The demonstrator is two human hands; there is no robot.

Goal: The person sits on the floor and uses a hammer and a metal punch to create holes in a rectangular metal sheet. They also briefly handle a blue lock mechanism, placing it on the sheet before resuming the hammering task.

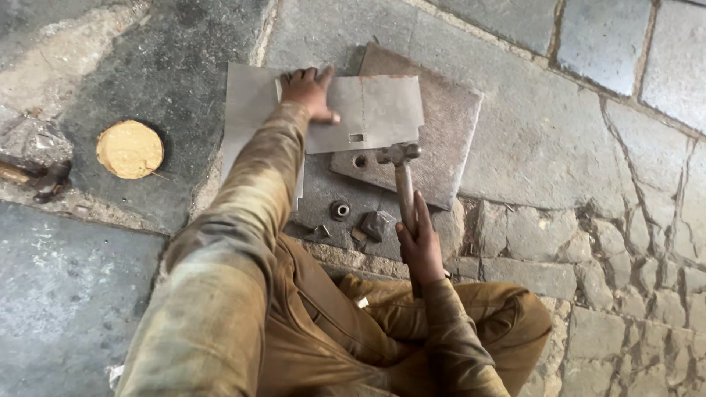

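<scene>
Left hand (309, 92) pressed flat on thin grey metal sheet (375, 110), fingers spread over its far edge. Right hand (421, 246) wrapped round wooden handle of hammer (401, 165); hammer head sits on sheet's near edge, just beside small square hole (356, 137). Thick steel plate (441, 140) under sheet. Ring-shaped nut (340, 209) and dark metal scraps (373, 224) between hands, nearer right. Round yellow disc (130, 149) well left of left arm.

Soft, even daylight fills the frame with only faint shadows and no glare, while the lower left edge looks blurred and stretched.
</scene>
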